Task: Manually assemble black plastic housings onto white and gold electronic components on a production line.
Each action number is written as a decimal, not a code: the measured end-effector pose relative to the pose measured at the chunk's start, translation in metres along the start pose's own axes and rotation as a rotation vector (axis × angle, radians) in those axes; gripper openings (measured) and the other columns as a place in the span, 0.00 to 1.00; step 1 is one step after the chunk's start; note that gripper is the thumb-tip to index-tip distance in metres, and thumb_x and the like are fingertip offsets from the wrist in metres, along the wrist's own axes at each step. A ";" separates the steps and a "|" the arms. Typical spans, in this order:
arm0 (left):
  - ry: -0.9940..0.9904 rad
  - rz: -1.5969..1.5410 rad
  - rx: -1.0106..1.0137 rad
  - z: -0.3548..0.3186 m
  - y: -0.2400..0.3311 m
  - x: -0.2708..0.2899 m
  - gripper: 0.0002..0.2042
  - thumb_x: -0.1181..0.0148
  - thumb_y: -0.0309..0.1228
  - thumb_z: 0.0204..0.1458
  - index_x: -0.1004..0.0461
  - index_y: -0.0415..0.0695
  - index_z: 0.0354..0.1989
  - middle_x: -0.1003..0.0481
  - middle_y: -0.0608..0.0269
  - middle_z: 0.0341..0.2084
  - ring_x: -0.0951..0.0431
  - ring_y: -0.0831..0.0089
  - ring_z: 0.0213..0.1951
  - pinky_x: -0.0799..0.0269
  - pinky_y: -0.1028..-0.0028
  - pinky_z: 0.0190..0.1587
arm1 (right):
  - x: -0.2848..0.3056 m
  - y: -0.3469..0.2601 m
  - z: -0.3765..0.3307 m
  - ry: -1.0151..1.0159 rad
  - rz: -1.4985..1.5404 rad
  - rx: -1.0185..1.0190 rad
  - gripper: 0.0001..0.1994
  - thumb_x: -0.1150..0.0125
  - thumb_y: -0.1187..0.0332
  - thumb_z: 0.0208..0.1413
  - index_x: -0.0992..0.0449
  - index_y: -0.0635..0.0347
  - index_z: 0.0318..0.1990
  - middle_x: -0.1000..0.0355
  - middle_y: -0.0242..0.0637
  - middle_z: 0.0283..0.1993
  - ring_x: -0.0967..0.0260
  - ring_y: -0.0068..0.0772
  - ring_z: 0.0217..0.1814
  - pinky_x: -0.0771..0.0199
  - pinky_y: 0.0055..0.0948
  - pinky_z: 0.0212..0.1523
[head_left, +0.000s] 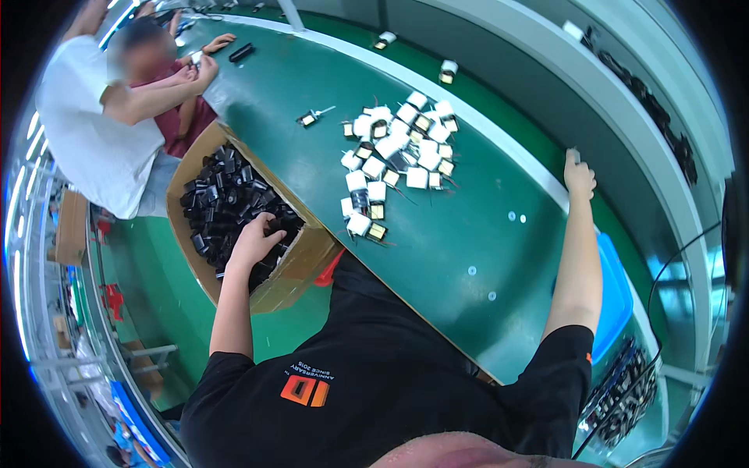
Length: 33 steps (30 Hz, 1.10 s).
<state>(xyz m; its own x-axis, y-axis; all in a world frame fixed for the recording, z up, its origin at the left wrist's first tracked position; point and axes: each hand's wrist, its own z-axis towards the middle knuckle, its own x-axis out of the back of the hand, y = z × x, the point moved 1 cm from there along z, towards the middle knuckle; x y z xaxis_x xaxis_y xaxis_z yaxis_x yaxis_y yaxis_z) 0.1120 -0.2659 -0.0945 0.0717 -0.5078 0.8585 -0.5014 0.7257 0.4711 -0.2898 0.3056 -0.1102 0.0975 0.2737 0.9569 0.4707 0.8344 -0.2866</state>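
Note:
My left hand [253, 240] reaches down into a cardboard box [300, 269] full of small black parts [222, 195]; its fingers are buried among them, and I cannot see a part in its grasp. My right hand [579, 176] stretches far across the green table [460, 234] and pinches a small white part [573, 154] at the white strip along the far edge. A heap of several white and black wound components [398, 148] lies on the table between my arms.
Another person in a white shirt [94, 132] works at the far left end of the table, hands together near a black object [240, 52]. Single components [447, 72] lie along the far edge. A blue tray [612, 296] sits under my right arm, and a rack of dark parts [624, 390] lies below it.

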 end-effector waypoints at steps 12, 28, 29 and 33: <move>0.342 -0.930 -0.289 0.013 0.015 0.027 0.12 0.40 0.24 0.51 0.30 0.41 0.44 0.26 0.65 0.30 0.22 0.72 0.32 0.23 0.68 0.38 | 0.010 0.021 -0.017 0.235 0.503 0.690 0.17 0.36 0.70 0.54 0.26 0.61 0.51 0.25 0.42 0.45 0.25 0.38 0.45 0.26 0.36 0.46; -0.831 -1.796 -0.735 -0.011 0.211 -0.025 0.18 0.45 0.31 0.57 0.38 0.41 0.54 0.31 0.47 0.47 0.23 0.64 0.38 0.23 0.67 0.44 | 0.056 0.014 -0.316 -0.829 1.978 0.383 0.20 0.40 0.71 0.58 0.34 0.63 0.57 0.26 0.48 0.46 0.24 0.36 0.29 0.23 0.26 0.25; -0.854 -1.774 -0.715 -0.011 0.217 -0.031 0.18 0.45 0.29 0.58 0.38 0.40 0.55 0.30 0.46 0.46 0.22 0.65 0.39 0.22 0.69 0.43 | 0.058 0.012 -0.322 -0.783 1.948 0.357 0.19 0.41 0.74 0.57 0.34 0.65 0.56 0.26 0.49 0.46 0.22 0.39 0.32 0.21 0.28 0.28; -0.922 -1.657 -0.602 -0.021 0.235 -0.045 0.19 0.44 0.31 0.59 0.39 0.40 0.57 0.28 0.49 0.46 0.21 0.67 0.40 0.21 0.69 0.44 | 0.066 0.010 -0.329 -0.752 1.909 0.417 0.19 0.41 0.80 0.55 0.33 0.69 0.54 0.27 0.52 0.48 0.21 0.41 0.37 0.18 0.28 0.33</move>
<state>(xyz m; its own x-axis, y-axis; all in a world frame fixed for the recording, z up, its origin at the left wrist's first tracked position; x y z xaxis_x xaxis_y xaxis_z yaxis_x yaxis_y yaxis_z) 0.0092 -0.0626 -0.0176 -0.4085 -0.6288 -0.6617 -0.1086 -0.6863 0.7192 0.0097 0.1745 -0.0343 -0.2335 0.7280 -0.6445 0.0476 -0.6535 -0.7554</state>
